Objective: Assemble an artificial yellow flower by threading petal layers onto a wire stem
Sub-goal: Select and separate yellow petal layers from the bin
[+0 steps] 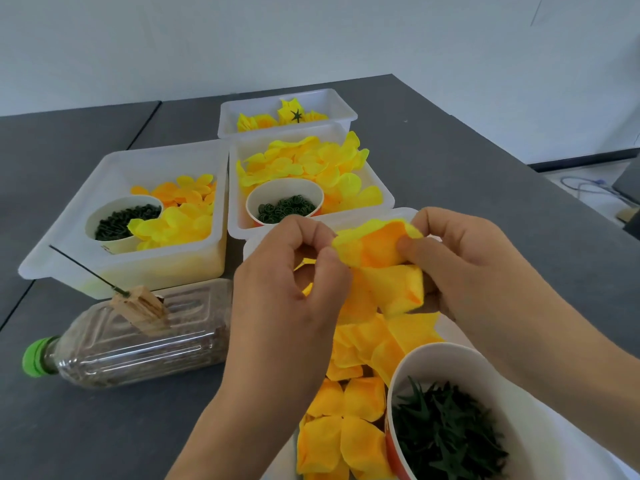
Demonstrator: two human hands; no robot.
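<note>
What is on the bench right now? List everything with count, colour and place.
petal layer: one, yellow-orange, pinched between both hands
trays: four, white, holding yellow petals
far tray: finished yellow flowers inside
paper cups: three, white, holding dark green parts
bottle: one, clear, green cap, lying at left
wooden block: one, on the bottle, holding a dark wire stem
table: dark grey
left hand: fingers pinch the petal layer
right hand: fingers pinch the petal layer

bottle lying on table | green cap | cables
</note>
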